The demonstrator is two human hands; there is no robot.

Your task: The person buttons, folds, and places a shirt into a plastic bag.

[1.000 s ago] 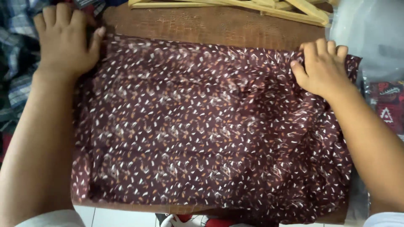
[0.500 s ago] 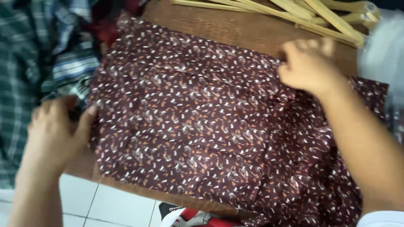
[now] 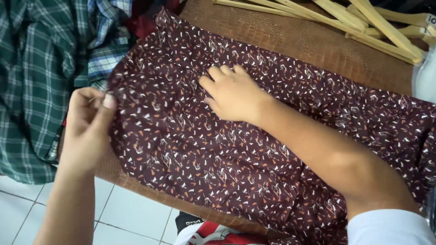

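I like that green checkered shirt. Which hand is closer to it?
Left. The left hand pinches the maroon cloth's edge right beside the green plaid shirt; the right hand rests mid-cloth, farther away.

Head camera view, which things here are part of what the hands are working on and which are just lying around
In use:
- maroon patterned cloth, spread on the brown table
- left hand, pinching the cloth's left edge
- right hand, pressed flat on the cloth

Lying about:
- wooden hangers at the table's far edge
- green plaid garment to the left
- red printed item below the table

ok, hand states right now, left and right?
Left hand: closed, pinching the edge of the maroon patterned cloth.
Right hand: open, flat on the cloth.
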